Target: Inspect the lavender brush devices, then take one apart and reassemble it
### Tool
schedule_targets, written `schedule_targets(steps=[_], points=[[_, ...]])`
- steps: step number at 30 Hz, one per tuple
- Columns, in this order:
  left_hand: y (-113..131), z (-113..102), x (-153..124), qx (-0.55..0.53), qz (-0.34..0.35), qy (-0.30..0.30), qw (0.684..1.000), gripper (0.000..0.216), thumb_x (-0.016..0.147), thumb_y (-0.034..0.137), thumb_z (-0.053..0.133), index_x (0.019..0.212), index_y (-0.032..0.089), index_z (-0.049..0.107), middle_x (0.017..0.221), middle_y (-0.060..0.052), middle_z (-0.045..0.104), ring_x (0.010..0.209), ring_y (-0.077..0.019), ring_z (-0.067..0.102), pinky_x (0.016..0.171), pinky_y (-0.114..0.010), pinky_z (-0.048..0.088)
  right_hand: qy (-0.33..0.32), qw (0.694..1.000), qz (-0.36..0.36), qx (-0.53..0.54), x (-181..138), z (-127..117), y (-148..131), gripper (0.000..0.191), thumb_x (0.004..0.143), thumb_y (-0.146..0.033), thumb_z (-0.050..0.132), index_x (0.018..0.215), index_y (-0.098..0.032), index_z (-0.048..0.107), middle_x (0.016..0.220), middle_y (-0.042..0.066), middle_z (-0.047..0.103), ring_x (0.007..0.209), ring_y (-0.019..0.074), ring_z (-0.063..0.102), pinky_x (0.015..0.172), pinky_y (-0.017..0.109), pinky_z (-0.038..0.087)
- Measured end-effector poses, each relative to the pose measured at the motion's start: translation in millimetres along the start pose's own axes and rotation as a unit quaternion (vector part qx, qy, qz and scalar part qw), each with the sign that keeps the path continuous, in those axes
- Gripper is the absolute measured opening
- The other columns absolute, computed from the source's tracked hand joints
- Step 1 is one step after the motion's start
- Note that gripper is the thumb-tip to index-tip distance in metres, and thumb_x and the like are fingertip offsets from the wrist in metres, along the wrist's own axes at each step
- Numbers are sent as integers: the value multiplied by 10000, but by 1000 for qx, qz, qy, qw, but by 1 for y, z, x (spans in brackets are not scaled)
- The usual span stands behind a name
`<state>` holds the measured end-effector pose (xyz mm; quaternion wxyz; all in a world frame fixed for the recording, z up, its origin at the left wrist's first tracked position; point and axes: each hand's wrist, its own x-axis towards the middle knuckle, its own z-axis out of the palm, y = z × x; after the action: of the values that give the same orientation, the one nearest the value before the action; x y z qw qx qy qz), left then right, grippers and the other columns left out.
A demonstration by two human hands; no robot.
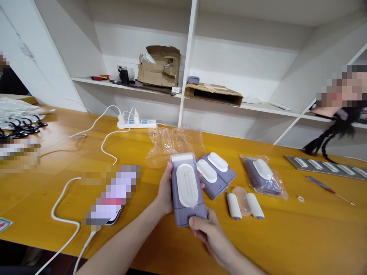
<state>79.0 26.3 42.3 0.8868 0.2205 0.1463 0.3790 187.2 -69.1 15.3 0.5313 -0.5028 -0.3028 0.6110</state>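
Brush (187,187): held above the table (301,236), right of the phone (114,198). Left hand (165,191): fingers wrapped round its sides. Right hand (208,230): fingers pinching its lower end. Rollers (255,206): farther right of the phone.

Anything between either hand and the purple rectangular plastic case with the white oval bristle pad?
Nothing visible. The left hand holds the purple rectangular plastic case directly by its sides; the right hand has its thumb on the near end. Two similar purple pieces with white oval pads lie beyond, not between.
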Motion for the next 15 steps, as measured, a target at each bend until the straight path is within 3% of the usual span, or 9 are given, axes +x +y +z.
schedule_targets(steps=[10, 15], points=[[-1, -5, 0, -8, 9, -17, 1000, 757, 803, 670, 322, 1170, 68, 595, 1155, -178, 646, 964, -334, 639, 712, -360, 511, -70, 997, -22, 26, 5, -6, 9, 344, 563, -353, 785, 691, -165, 527, 496, -65, 472, 410, 49, 331, 361, 189, 189], [-3, -6, -1, 7, -2, -27, 1000, 785, 783, 703, 302, 1102, 67, 635, 1088, -186, 673, 862, -320, 665, 672, -384, 520, -84, 996, -24, 16, 4, -4, 10, 364, 542, -349, 798, 713, -156, 540, 490, -66, 488, 378, 42, 334, 348, 182, 227]])
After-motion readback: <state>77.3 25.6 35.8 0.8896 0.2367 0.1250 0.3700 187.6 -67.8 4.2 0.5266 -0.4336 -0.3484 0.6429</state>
